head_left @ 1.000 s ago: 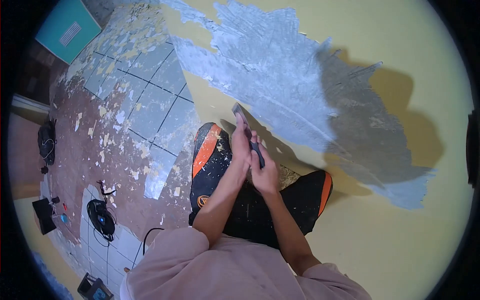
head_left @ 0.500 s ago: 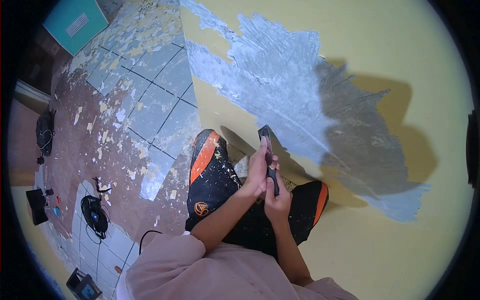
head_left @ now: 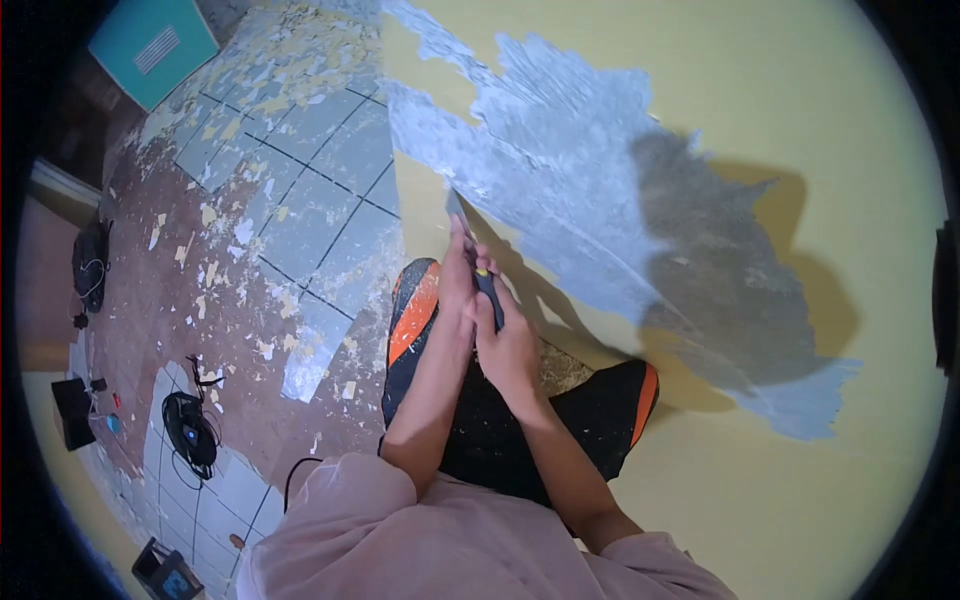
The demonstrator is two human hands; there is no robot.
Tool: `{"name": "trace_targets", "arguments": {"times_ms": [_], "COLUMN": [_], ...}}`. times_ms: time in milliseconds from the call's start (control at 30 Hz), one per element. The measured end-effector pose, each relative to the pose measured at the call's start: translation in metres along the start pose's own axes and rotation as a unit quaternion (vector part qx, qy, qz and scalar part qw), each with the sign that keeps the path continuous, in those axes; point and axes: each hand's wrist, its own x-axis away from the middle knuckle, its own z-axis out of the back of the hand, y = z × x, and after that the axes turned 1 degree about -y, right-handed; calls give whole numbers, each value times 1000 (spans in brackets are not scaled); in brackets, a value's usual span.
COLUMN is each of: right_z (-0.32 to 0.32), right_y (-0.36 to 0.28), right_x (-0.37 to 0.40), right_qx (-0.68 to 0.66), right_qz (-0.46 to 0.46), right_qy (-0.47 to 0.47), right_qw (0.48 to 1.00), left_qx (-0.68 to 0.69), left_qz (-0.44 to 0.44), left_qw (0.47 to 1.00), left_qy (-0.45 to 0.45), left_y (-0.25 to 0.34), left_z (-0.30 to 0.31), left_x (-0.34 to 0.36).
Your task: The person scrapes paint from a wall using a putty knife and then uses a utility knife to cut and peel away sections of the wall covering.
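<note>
Both of my hands grip a scraper (head_left: 489, 297) with a dark handle, a small yellow mark on it and a flat metal blade. My right hand (head_left: 510, 350) is wrapped round the handle. My left hand (head_left: 457, 280) closes on it further forward, with fingers along the blade. The blade tip meets the yellow wall (head_left: 425, 190) at the lower left edge of a bare grey patch (head_left: 570, 150) with ragged paint borders. My shadow falls across the patch's right part.
Paint flakes litter the tiled floor (head_left: 320, 200) on the left. My legs in dark trousers with orange stripes (head_left: 415, 320) are bent close to the wall. A black bag-like object (head_left: 190, 430), a dark stool (head_left: 165, 572) and a teal box (head_left: 150, 55) stand further off.
Both hands have moved the scraper up and left along the wall, from beside the patch's lower edge to its left border. My grip stays closed.
</note>
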Motion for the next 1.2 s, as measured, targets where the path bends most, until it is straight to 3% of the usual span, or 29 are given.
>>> {"name": "trace_targets", "arguments": {"times_ms": [67,133,200,267,333,433,467,567,600,667,733,767,867,933,1000,1033,1067,1133,1200], "right_z": [-2,11,11,5,-9,5,10,-8,-17,-21,-10,-10,-11,-20,-11,-9,-1,-2,-10], "right_y": [8,17,15,-16,-11,-7,-5,-10,-13,-19,-13,-7,-11,-13,-21,-17,-14,-16,-6], "right_x": [7,26,24,6,10,23,22,-8,-16,-15,3,6,-5,-7,-4,-4,-1,-8,-6], "right_qx": [5,-71,-54,-17,18,-98,-120,-15,36,33,-25,-62,-7,-5,-44,-56,-40,-34,-12], "right_qz": [47,31,25,-99,-7,-20,-17,21,44,40,57,100,52,53,-18,53,61,28,27], "right_qy": [19,59,67,-34,19,8,10,10,11,-11,16,77,5,16,-25,14,17,-7,3], "right_qw": [999,995,996,994,1000,995,993,1000,998,999,998,990,999,998,999,997,997,999,1000], "left_qx": [-119,-130,-132,-45,-56,-130,-110,-127,-66,-107,-182,-130,-135,-109,-88,-108,-111,-146,-98], "left_qz": [34,95,72,54,47,81,61,-23,-6,9,38,54,24,6,6,20,18,-16,23], "left_qw": [990,984,985,997,997,985,991,988,996,992,977,989,987,992,996,991,991,986,994], "left_qy": [67,71,80,39,15,84,54,85,54,70,101,55,86,60,30,80,76,74,49], "left_y": [-12,-34,-32,-7,-3,-7,-19,4,20,20,16,5,19,26,22,19,20,15,21], "left_z": [5,4,6,14,17,-3,4,4,8,1,-7,-4,-3,0,0,-10,-9,-7,-9], "left_x": [10,28,22,-5,-1,27,21,-6,-16,-1,15,15,5,-4,-1,9,5,1,-2]}}
